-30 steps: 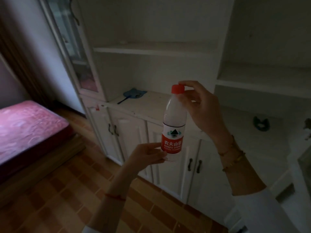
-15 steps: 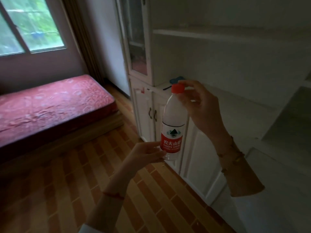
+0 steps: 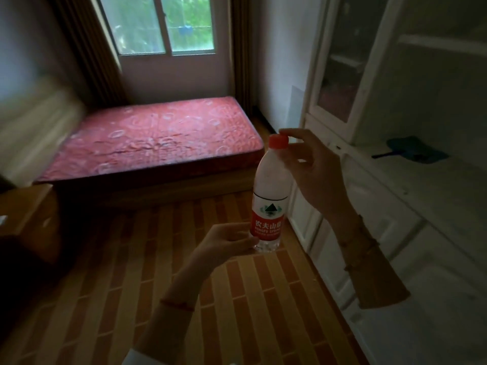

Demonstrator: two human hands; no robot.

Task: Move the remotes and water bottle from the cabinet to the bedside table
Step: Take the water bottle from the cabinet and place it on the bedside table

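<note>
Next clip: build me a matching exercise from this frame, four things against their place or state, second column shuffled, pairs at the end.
Things:
1. water bottle
2. left hand
3. right hand
4. blue fan

Place or state:
A. lies on the cabinet counter
B. pinches the red cap
C. upright, in the air
D. holds the bottle's base

Pairs: 1-C, 2-D, 3-B, 4-A

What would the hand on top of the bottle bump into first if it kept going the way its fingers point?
The right hand already pinches the red cap of the water bottle, fingers pointing left. Past the cap, probably the red mattress, though depth is hard to judge.
</note>
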